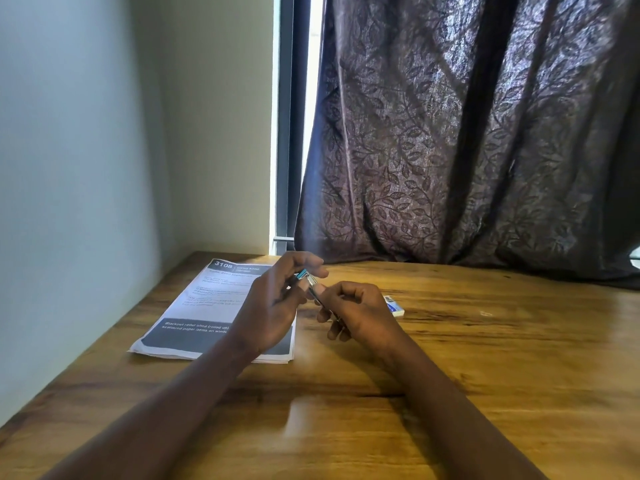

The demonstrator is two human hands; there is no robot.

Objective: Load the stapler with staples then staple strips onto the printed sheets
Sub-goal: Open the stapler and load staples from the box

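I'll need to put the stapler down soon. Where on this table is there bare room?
Bare wood: the table's near strip around the forearms, and right of the small box up to the curtain. Crowded: printed sheets at far left; the middle, where left hand and right hand hold the stapler.

**One head-worn view, looking forward and down**

The single view comes from a wide-angle camera on the person's head, at the near edge of the wooden table (485, 358). It faces across the table toward the curtain (467, 133) and the window frame (289, 116) behind it. The tilt is only partly downward: the table fills the lower half of the frame, while the curtain and the wall (69, 133) on the left fill the upper half. Both forearms enter from the bottom edge. The left hand (273, 306) and right hand (356, 313) meet just below mid-frame, near the camera, around a small stapler (306, 277). The printed sheets (207, 299) lie left of centre, partly behind the left hand.
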